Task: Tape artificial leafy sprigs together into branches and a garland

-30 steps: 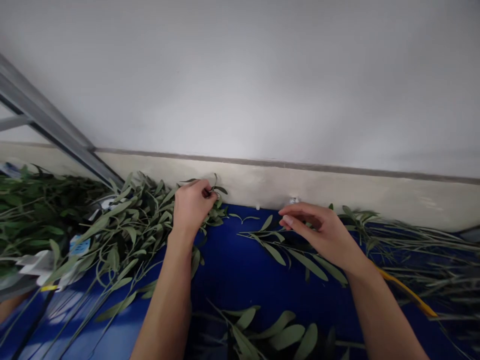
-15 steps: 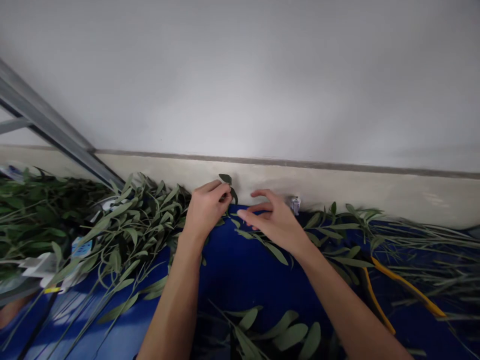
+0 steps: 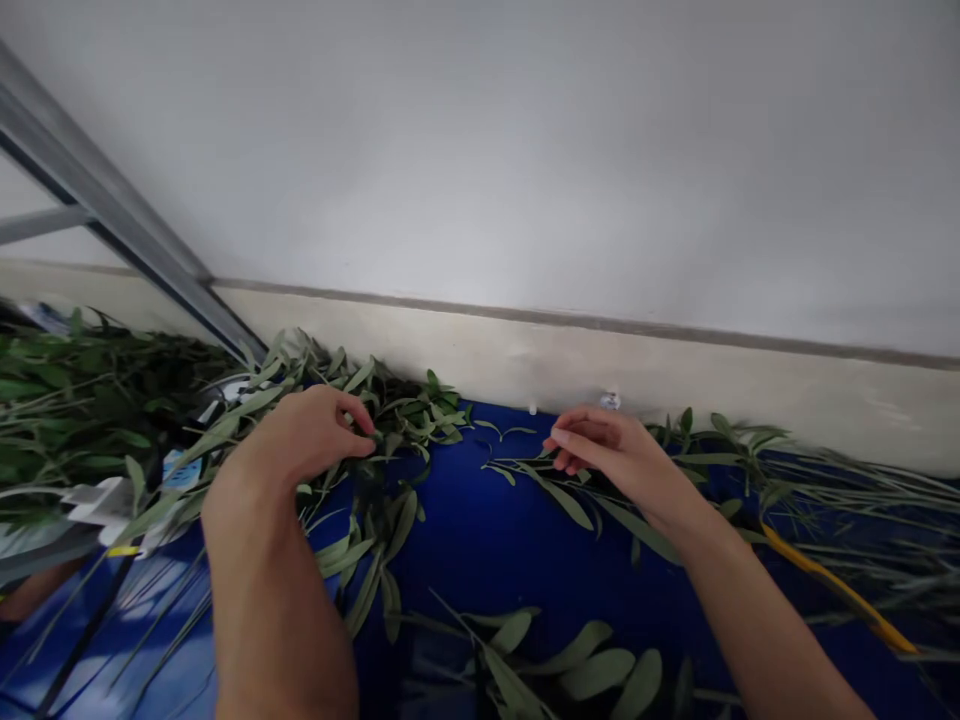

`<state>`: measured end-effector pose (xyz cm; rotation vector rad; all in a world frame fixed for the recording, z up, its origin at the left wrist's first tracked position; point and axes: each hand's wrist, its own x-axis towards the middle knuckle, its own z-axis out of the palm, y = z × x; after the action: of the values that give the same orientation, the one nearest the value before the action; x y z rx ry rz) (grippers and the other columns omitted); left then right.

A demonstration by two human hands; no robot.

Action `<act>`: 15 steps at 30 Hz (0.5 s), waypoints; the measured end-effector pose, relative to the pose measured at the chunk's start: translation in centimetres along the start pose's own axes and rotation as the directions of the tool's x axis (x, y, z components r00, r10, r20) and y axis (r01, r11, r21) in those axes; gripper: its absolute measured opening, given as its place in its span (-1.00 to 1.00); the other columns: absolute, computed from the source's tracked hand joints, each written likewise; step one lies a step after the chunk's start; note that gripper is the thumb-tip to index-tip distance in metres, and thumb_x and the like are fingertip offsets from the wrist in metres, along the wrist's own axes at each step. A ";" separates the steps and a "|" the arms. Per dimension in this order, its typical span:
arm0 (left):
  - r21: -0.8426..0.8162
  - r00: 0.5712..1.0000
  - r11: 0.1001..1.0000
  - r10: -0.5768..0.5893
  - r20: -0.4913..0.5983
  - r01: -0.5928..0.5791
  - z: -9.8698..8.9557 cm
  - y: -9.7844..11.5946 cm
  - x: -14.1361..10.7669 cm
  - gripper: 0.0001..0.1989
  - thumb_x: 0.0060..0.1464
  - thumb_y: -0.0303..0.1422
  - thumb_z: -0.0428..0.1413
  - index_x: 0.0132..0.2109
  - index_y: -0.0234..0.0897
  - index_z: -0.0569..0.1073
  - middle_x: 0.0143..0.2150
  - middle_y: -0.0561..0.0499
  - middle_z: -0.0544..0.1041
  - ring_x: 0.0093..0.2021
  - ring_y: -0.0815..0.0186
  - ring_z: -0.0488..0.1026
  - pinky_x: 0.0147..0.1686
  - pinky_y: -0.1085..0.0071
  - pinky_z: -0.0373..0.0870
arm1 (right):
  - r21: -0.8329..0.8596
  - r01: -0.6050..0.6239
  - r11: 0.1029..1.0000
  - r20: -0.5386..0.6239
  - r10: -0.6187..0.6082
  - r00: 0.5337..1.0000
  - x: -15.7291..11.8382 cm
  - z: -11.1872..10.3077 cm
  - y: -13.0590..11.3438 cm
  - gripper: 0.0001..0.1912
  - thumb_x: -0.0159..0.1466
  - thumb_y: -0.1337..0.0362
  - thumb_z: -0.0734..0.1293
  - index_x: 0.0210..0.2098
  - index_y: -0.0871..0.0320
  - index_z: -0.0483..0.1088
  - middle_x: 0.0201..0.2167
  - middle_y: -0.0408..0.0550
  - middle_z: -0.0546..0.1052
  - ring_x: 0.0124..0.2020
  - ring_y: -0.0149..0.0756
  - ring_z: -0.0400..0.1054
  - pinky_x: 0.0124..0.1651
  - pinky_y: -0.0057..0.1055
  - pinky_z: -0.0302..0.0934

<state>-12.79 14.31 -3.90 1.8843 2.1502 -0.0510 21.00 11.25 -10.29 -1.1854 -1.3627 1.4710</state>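
Observation:
My left hand (image 3: pixel 315 435) is at the edge of a pile of leafy green sprigs (image 3: pixel 420 415), thumb and forefinger brought together around a small bit of green too small to make out. My right hand (image 3: pixel 611 450) hovers over a thin leafy twig (image 3: pixel 562 497), its fingers loosely curled and slightly apart, with nothing visible in them. Two tiny loose leaves (image 3: pixel 491 428) lie on the blue surface (image 3: pixel 465 520) between the hands. Closer to me lies a sprig with broad rounded leaves (image 3: pixel 596 672).
Long stems (image 3: pixel 862 480) are heaped at the right beside a yellow-handled tool (image 3: pixel 840 590). A white plug-like device (image 3: pixel 101 500) and dark green foliage (image 3: pixel 97 400) are at the left. Behind stand a pale wall (image 3: pixel 525 180) and a grey metal frame (image 3: pixel 142 200).
My left hand has gone left and down to the leaf pile; the upright leaves it held no longer show there. My right hand has shifted right, its fingers more curled.

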 end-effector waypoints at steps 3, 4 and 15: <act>0.006 0.998 0.999 -0.039 0.054 0.039 -0.2 -0.2 0.2 -0.80 -0.12 -0.33 0.25 -0.29 -0.18 0.71 -0.59 0.05 0.52 -0.49 0.16 0.47 -0.45 0.33 0.24 | 0.041 0.029 0.999 -0.075 -0.026 0.997 -1.4 -1.8 -0.7 -0.72 0.23 0.04 0.50 -0.27 0.13 0.54 -0.25 0.04 0.64 -0.32 -0.28 0.49 -0.26 -0.34 0.38; 0.004 0.997 0.999 -0.048 0.067 0.048 -0.2 0.0 0.3 -0.78 -0.09 -0.30 0.24 -0.25 -0.19 0.72 -0.61 0.05 0.51 -0.50 0.16 0.46 -0.46 0.34 0.24 | 0.066 0.033 0.997 -0.103 -0.026 0.994 -1.7 -2.3 -0.7 -0.72 0.23 0.04 0.51 -0.26 0.13 0.55 -0.25 0.04 0.64 -0.32 -0.28 0.48 -0.26 -0.33 0.38; -0.073 0.981 0.978 0.195 -0.014 -0.195 2.7 2.9 3.0 -0.82 -0.30 -0.50 0.21 -0.52 -0.14 0.66 -0.69 0.08 0.44 -0.66 0.26 0.37 -0.59 0.36 0.19 | 0.163 0.028 0.986 -0.224 0.009 0.975 -2.6 -4.6 0.9 -0.70 0.23 0.04 0.50 -0.22 0.12 0.53 -0.27 0.03 0.64 -0.33 -0.27 0.49 -0.24 -0.32 0.40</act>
<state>-9.75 17.07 -6.74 2.0436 1.9324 0.0736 26.18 9.82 -10.82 -1.1957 -1.0719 1.3691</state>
